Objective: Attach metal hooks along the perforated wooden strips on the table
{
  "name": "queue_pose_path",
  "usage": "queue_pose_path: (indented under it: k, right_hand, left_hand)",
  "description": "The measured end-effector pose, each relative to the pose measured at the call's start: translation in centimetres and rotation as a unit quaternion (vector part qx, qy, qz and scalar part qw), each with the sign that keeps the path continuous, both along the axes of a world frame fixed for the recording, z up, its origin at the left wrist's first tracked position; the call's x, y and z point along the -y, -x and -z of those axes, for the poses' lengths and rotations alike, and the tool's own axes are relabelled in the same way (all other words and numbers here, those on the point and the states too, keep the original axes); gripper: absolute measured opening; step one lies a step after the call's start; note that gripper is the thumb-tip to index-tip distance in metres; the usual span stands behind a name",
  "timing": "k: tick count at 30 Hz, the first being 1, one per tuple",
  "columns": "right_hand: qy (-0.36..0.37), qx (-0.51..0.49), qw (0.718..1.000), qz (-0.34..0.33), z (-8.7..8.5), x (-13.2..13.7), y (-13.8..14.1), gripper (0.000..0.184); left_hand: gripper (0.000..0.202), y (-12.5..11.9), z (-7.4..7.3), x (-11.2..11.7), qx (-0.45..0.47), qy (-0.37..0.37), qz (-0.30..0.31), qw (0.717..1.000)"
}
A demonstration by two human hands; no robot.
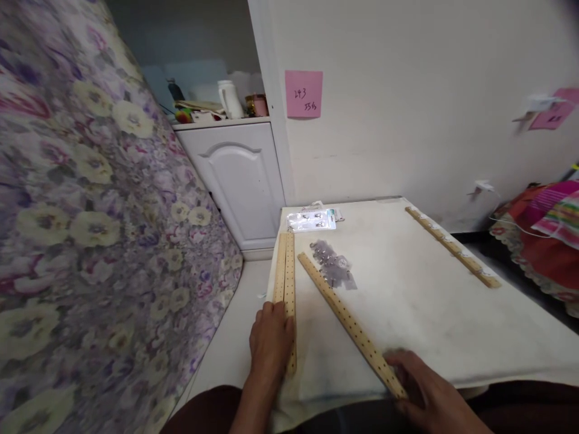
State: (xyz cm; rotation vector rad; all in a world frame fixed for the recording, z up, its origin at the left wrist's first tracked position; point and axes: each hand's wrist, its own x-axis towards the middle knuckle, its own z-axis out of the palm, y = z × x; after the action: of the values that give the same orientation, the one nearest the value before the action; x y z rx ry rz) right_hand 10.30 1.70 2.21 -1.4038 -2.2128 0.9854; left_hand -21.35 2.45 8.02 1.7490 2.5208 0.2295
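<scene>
My left hand (271, 340) is closed over two pale wooden strips with rows of holes, lying side by side along the table's left edge; the inner strip (290, 265) runs out past my fingers at both ends. My right hand (427, 386), slightly blurred, grips the near end of another perforated wooden strip (346, 316), which slants across the table. Beside that strip's far end lies a pile of small clear plastic packets (332, 263) with metal bits inside. A clear blister pack (312, 220) rests at the far left corner.
Along the right side of the white-covered table (384, 253) lies a wooden strip (452, 246) with metal hooks. A flowered curtain (136, 229) hangs on the left, with a white cabinet (235, 181) behind. Pink notes are on the wall; red cloth (525, 229) is at the right.
</scene>
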Motion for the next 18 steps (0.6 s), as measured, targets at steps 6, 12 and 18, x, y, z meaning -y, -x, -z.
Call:
queue_pose_path:
  k: [6,12,18]
  right_hand:
    - [-0.058,0.002,0.998,0.013,-2.7,-2.7,3.7,0.048]
    - [-0.119,0.051,0.991,0.026,-2.2,-5.5,9.0,0.043]
    - [-0.111,0.012,0.993,0.023,-1.3,-4.9,7.2,0.031]
  left_hand:
    - [0.024,-0.3,0.0,-0.6,0.006,-0.016,0.003,1.000]
    - [0.023,-0.4,0.2,-1.0,0.029,-0.036,0.012,0.999]
    - [0.024,-0.4,0.4,-1.1,0.037,-0.043,0.010,0.998]
